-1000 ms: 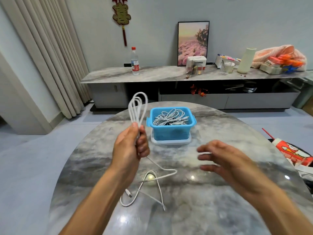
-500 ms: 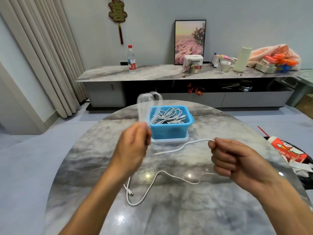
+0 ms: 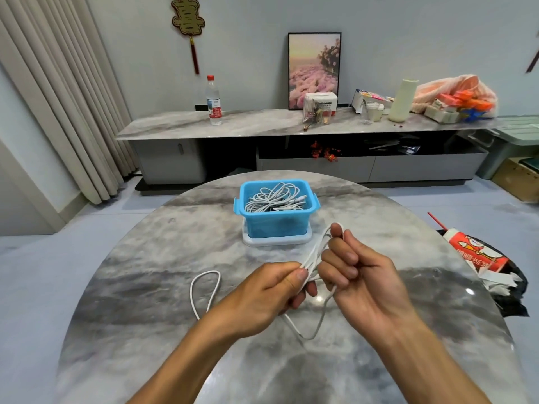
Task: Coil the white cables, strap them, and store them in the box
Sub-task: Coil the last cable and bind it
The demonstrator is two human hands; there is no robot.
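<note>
Both hands on a white cable above the marble surface

Left hand pinches gathered strands of the white cable; right hand curls round its loop, slack trailing on the surface; blue box of cables sits just beyond
</note>
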